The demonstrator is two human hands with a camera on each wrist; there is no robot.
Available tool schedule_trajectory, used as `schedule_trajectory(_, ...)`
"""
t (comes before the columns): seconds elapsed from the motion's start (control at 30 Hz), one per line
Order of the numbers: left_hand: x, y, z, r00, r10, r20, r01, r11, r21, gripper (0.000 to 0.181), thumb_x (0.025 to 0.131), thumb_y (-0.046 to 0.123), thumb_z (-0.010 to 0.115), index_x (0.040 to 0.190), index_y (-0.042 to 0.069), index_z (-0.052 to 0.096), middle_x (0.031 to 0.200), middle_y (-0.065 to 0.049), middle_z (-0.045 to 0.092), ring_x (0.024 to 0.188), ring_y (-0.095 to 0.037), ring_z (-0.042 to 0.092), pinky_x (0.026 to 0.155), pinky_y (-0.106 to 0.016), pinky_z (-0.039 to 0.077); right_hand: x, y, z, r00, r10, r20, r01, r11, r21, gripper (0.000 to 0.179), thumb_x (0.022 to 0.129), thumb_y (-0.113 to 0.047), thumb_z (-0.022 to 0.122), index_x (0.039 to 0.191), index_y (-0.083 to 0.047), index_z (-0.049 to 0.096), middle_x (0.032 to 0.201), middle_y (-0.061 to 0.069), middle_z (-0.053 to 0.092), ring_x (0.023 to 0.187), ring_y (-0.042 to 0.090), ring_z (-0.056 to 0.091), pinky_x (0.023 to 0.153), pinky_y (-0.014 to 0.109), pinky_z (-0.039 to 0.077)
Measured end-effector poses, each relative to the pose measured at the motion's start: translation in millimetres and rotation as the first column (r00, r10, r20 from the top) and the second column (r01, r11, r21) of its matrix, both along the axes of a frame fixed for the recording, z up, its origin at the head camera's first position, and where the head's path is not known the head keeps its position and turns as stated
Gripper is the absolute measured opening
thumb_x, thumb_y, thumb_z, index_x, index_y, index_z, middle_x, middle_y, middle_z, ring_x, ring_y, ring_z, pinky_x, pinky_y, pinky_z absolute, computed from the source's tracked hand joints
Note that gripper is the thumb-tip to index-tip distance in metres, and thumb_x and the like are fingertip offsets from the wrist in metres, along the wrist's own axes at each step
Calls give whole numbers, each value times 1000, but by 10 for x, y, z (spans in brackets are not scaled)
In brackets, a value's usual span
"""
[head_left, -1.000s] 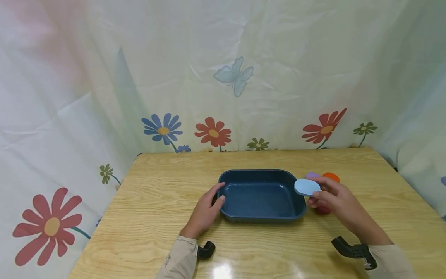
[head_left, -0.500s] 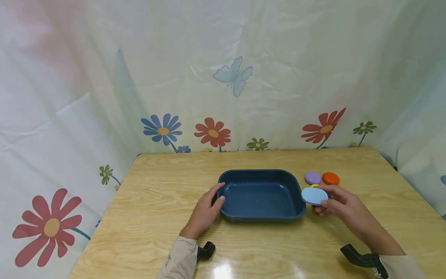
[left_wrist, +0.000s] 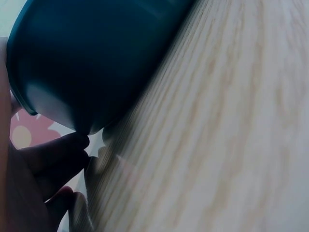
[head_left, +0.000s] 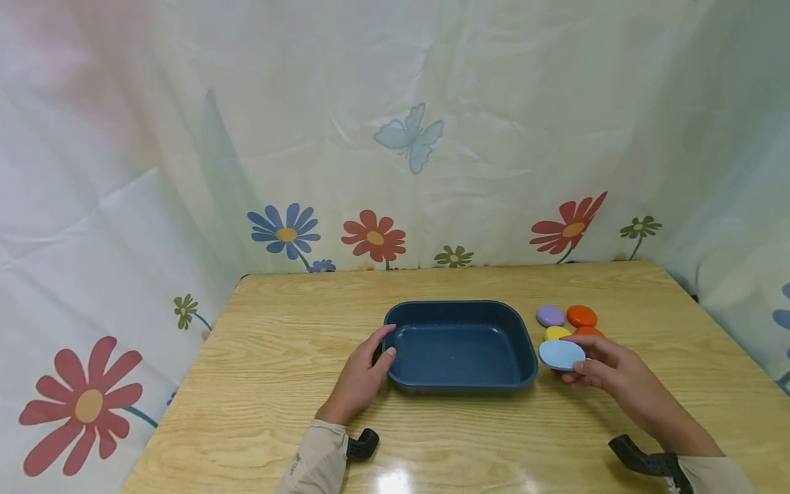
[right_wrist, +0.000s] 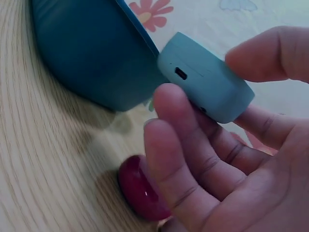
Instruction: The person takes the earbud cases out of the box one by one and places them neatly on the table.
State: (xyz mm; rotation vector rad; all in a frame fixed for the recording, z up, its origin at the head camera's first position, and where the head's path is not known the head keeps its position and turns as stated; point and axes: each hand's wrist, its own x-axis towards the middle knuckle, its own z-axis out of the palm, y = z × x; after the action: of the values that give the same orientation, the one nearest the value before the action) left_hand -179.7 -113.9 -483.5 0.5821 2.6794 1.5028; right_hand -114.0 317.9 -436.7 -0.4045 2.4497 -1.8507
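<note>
A dark blue plastic basin [head_left: 453, 360] sits upright in the middle of the wooden table. My left hand [head_left: 358, 376] holds its left end, thumb at the rim; in the left wrist view, fingers lie close against the basin's outer wall [left_wrist: 72, 63]. Off the basin's right end, my right hand [head_left: 620, 376] pinches a light blue oval earbud case [head_left: 561, 355] between thumb and fingers. A small port shows in the side of this case [right_wrist: 207, 79] in the right wrist view. Below the right fingers, a glossy dark red rounded piece [right_wrist: 142, 188] lies on the table.
Behind the right hand, a purple round piece [head_left: 550, 315], an orange one [head_left: 581, 316], a yellow one [head_left: 557, 333] and a red-orange one [head_left: 588, 332] lie grouped on the table. A flowered curtain [head_left: 487, 171] hangs at the back and sides.
My right hand has drawn back to the right and toward me with the light blue case, uncovering more of the coloured round pieces. The left hand stays at the basin.
</note>
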Motion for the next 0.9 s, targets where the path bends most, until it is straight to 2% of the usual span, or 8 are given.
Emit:
schedule_trajectory(0.17, 4, -6, 4, 1000, 3, -2, -3, 1000, -2, 46, 106, 49, 43, 151, 42, 39, 156, 10, 38, 144, -14, 32, 116, -46, 31, -8, 90, -14, 998, -4, 64, 2, 999, 37, 36, 104, -3, 49, 135, 13, 41, 114, -6, 63, 90, 23, 70, 76, 35, 60)
schedule_trajectory(0.33, 4, 0, 18, 1000, 3, -16, -3, 1000, 0, 47, 106, 48, 43, 152, 40, 39, 156, 7, 39, 145, -16, 33, 116, -48, 30, -25, 162, -10, 988, -31, 151, 15, 994, 111, 43, 104, -7, 50, 139, 15, 38, 115, 10, 61, 90, 22, 70, 76, 35, 60)
schedule_trajectory(0.5, 11, 1, 17, 1000, 13, -2, -13, 1000, 0, 46, 106, 46, 44, 152, 39, 40, 156, 7, 38, 145, -16, 33, 117, -47, 30, -30, 214, -26, 977, -31, 213, -5, 986, 167, 49, 103, -10, 53, 142, 16, 36, 118, 21, 59, 90, 24, 69, 76, 36, 60)
schedule_trajectory(0.73, 5, 9, 33, 1000, 5, -16, -5, 1000, 5, 47, 107, 42, 45, 153, 35, 40, 156, 7, 39, 145, -17, 33, 116, -48, 30, -20, 285, -10, 952, -53, 301, -22, 971, 239, 57, 103, -19, 57, 145, 12, 34, 115, 19, 62, 91, 26, 68, 78, 34, 59)
schedule_trajectory(0.9, 10, 7, 44, 1000, -5, -14, 5, 1000, 16, 49, 106, 45, 44, 153, 34, 41, 156, 6, 39, 145, -18, 33, 116, -48, 30, 9, 305, -4, 953, -13, 303, -69, 963, 259, 57, 102, -18, 58, 144, 13, 34, 109, 17, 63, 88, 26, 67, 75, 34, 59)
